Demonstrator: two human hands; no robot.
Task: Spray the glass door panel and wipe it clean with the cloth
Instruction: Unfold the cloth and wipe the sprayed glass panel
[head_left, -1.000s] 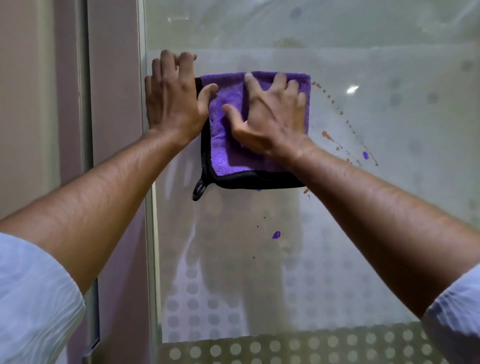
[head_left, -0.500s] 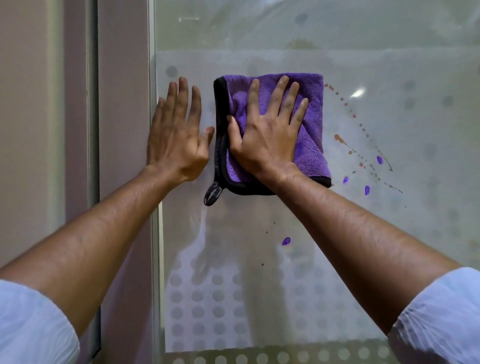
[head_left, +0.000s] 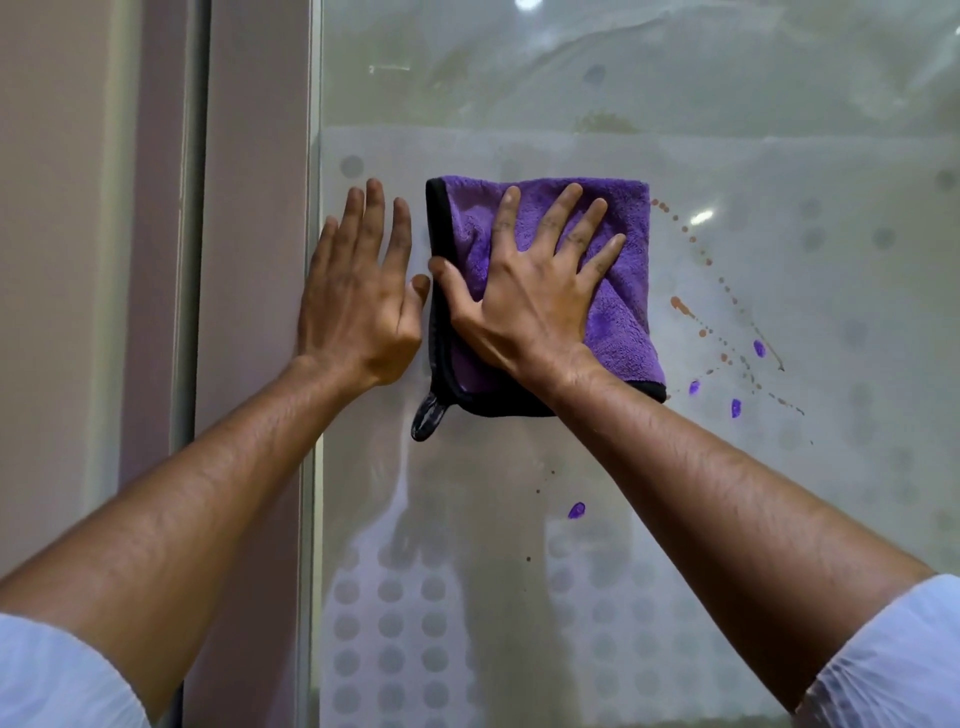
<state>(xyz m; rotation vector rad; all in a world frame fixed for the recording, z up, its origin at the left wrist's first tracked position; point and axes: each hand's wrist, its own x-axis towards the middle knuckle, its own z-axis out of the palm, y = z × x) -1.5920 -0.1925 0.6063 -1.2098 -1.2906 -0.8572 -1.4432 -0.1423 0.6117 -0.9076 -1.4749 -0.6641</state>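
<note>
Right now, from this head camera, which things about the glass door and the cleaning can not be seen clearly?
- Glass under the purple cloth: covered by the cloth and the right hand; stains there cannot be judged.
- Spray bottle: not in the head view.
- Glass door panel: cut off by the top, right and bottom edges.
- Wetness of the glass: reflections and frosting hide it.
- Glass behind the left hand: covered by the palm.

Both forearms are bare, with pale blue-white sleeves (head_left: 57, 675) pushed up near the elbows.
</note>
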